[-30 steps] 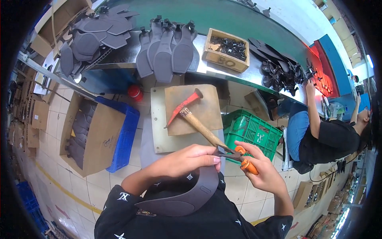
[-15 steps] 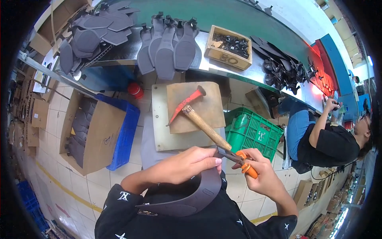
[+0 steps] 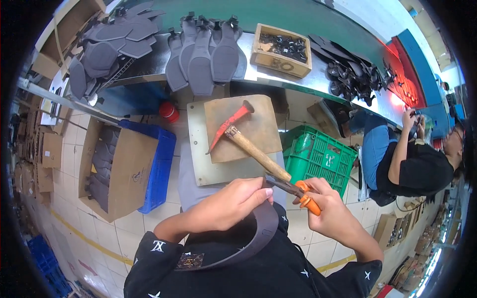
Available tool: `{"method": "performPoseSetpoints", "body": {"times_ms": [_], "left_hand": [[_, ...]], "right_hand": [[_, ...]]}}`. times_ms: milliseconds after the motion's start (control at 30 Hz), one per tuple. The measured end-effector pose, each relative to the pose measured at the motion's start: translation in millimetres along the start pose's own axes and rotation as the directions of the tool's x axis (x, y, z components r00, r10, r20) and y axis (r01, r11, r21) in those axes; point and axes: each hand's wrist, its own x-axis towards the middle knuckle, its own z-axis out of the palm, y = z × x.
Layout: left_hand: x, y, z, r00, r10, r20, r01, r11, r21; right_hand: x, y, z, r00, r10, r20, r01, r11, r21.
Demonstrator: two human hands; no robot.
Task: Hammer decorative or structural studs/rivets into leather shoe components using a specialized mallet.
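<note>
Work on one dark sole (image 3: 267,222) looked unfinished: the left hand (image 3: 236,203) pinched its narrow end close to the body, while the right hand (image 3: 328,204) grasped orange-handled pliers (image 3: 287,186), their tips at that end. Beyond, a hammer (image 3: 243,144) lay unheld. Similar soles (image 3: 102,161) lay in a carton (image 3: 134,179), others (image 3: 201,69) on the counter (image 3: 318,75); which were done, nothing showed.

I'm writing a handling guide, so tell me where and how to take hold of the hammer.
Probably best to grip the hammer by its wooden handle, near the free end, coming from the near right. The handle juts past the brown board toward the right hand, away from the pointed red head. That hand holds pliers.
</note>
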Motion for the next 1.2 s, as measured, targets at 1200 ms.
{"method": "performPoseSetpoints", "body": {"times_ms": [1200], "left_hand": [[9.8, 31.2, 10.3, 0.957, -0.061, 0.283, 0.211, 0.817, -0.537]], "right_hand": [[-24.1, 274.0, 151.2, 0.607, 0.459, -0.649, -0.391, 0.883, 0.259]]}}
